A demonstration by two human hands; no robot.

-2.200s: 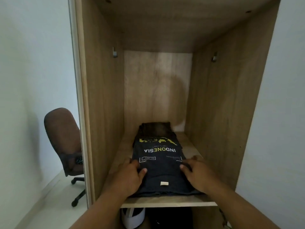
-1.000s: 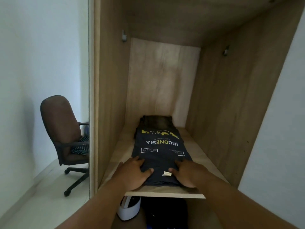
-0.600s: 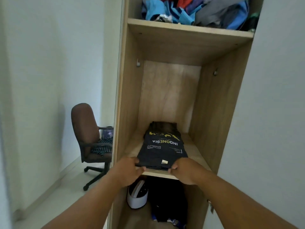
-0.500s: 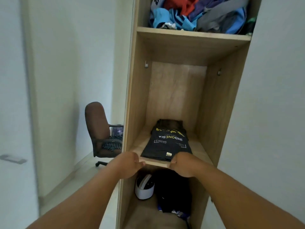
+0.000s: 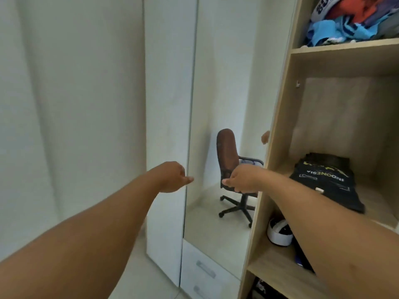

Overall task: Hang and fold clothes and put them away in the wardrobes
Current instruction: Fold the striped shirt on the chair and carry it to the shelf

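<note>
Both hands have come off the folded dark shirt (image 5: 328, 182) and the view has swung to the left, so the wooden wardrobe (image 5: 274, 134) now fills only the right side. That shirt, printed with INDONESIA, lies flat on the middle shelf (image 5: 373, 203), its near corner close to the shelf's front edge, with bare board showing on its right. On the shelf above, a heap of loose coloured clothes (image 5: 336, 22) reaches the front lip.

Out in the open air left of the wardrobe's side panel, the left hand (image 5: 172, 176) hangs with fingers loosely curled and one fingertip poking forward; it holds nothing. Beside it, the right hand (image 5: 241, 180) also has its fingers bent inward and empty, its forearm crossing in front of the lower compartment. A clear gap separates the two hands.

Behind them stands a white door (image 5: 168, 104), edge-on, with white drawers (image 5: 205, 272) below. A brown office chair (image 5: 228, 160) sits past the hands, just beside the wardrobe's outer edge. A white helmet (image 5: 278, 231) rests on the lower shelf, partly hidden by the right arm.
</note>
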